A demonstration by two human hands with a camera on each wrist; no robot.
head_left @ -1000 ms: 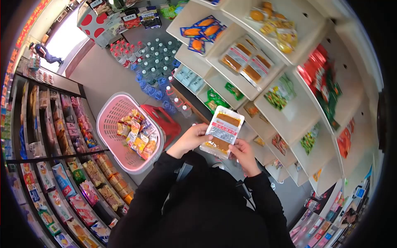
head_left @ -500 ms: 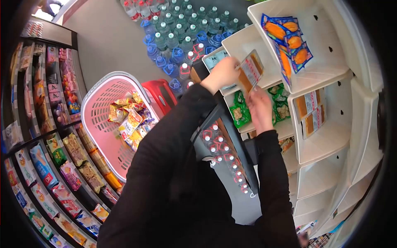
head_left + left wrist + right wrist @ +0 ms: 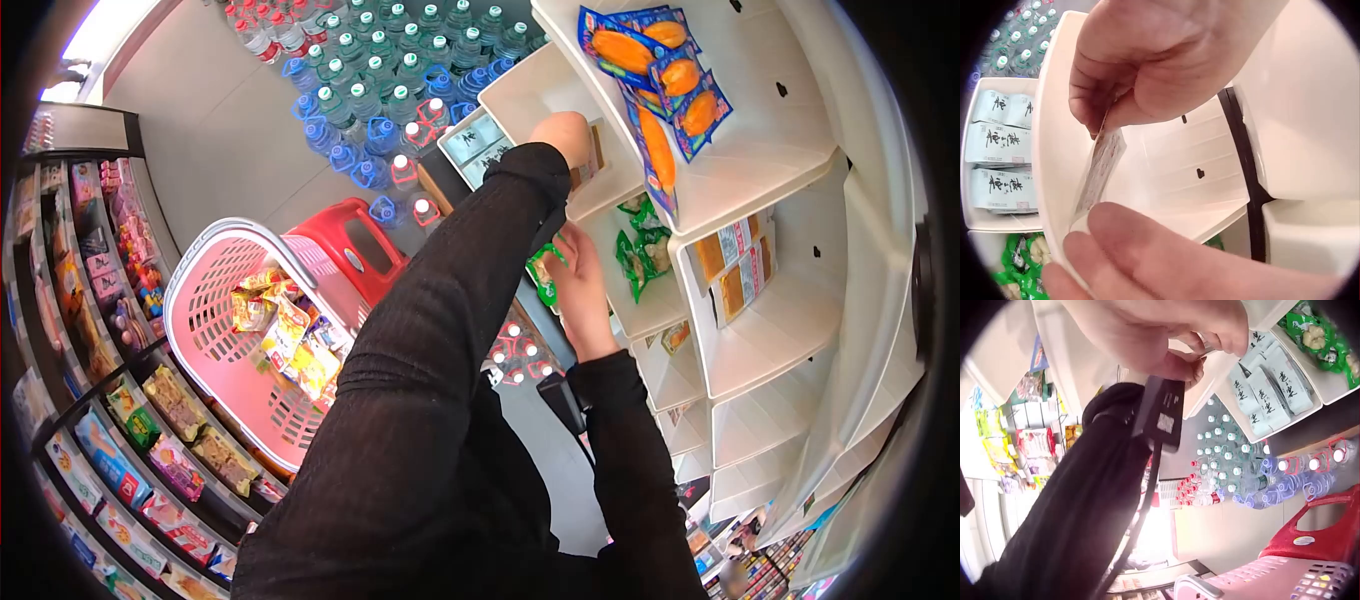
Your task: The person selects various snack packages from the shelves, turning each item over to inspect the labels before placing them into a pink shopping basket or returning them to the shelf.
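While the left hand (image 3: 1147,62) pinched the top edge of the flat snack pack (image 3: 1099,169) over the white shelf bin (image 3: 1172,187), the right hand (image 3: 1166,256) steadied its lower end with fingertips, its grip unclear. Held on edge, the pack hung inside the bin's front wall. Sliding it flat towards the back probably suited best, label up. Beside lay pale blue packets (image 3: 997,150); a pink basket (image 3: 200,290) stood below.

white bin (image 3: 1166,181) – open inside | rim (front) and left hand (image 3: 1166,56) – crowd entry
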